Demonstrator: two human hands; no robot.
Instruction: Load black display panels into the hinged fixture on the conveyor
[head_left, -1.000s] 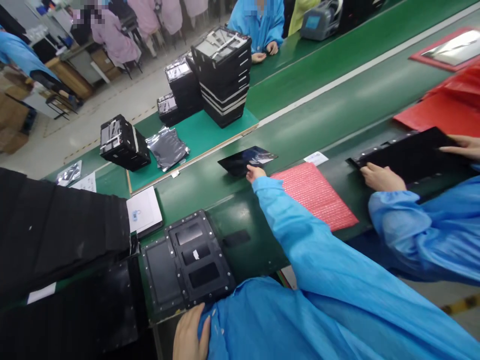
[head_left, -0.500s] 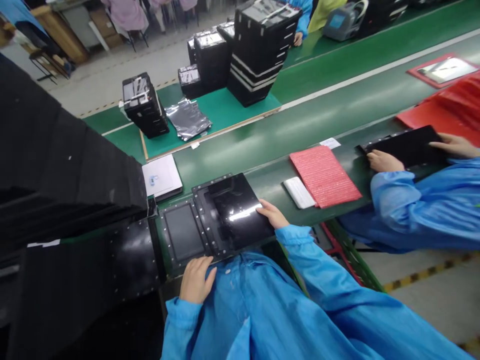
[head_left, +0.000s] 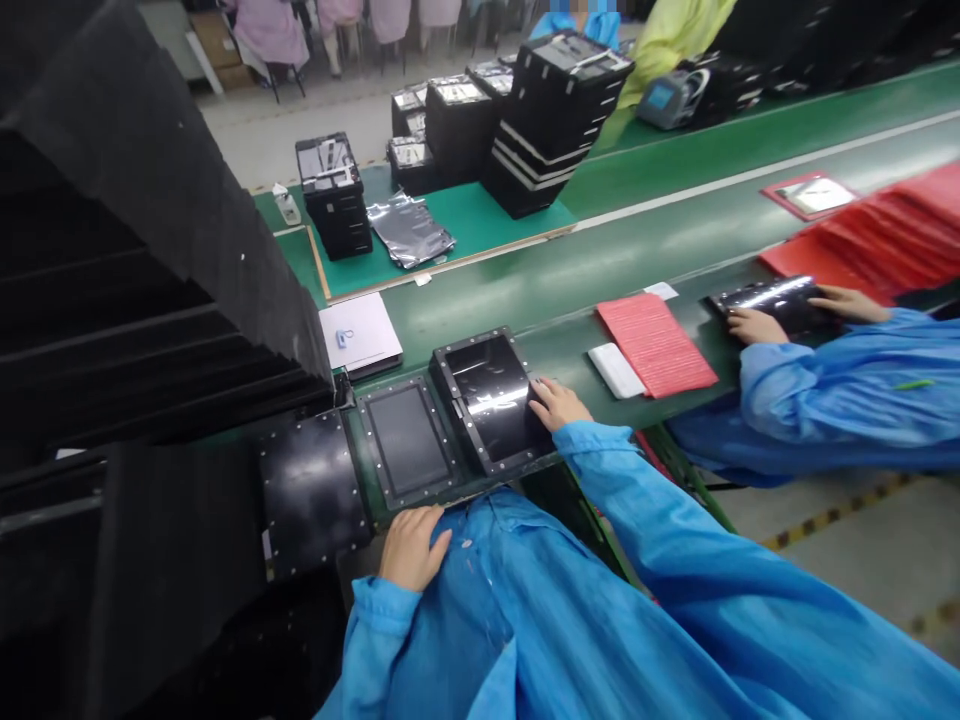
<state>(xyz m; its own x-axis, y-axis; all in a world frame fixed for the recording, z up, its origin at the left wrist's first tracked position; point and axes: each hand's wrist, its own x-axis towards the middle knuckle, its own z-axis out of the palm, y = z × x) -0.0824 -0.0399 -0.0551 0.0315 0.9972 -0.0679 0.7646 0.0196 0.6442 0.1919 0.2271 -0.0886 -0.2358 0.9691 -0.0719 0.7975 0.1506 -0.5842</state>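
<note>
A glossy black panel [head_left: 491, 400] lies inside a studded black frame [head_left: 442, 375] on the bench in front of me. My right hand [head_left: 559, 405] rests at its right edge, fingers stretched out and slightly apart over the rim. Just left of it is a second studded frame with a matte dark-grey centre [head_left: 409, 440]. My left hand [head_left: 412, 548] lies on the bench's near edge below that frame, holding nothing, with its thumb away from the fingers. Further left, a dark studded plate [head_left: 315, 495] lies flat.
A tall black stack [head_left: 187, 220] rises at left beside white papers [head_left: 360, 330]. To the right are a white block [head_left: 616, 370] and red padded sheets [head_left: 660, 345]. A co-worker's hands [head_left: 757, 328] hold a glossy dark panel. Black stacks [head_left: 555, 120] and silver bags [head_left: 411, 230] stand across the bench.
The glossy panel has gone from sitting askew, raised at the right, to lying inside the frame. My right hand's fingers have loosened from its edge. The view has shifted left.
</note>
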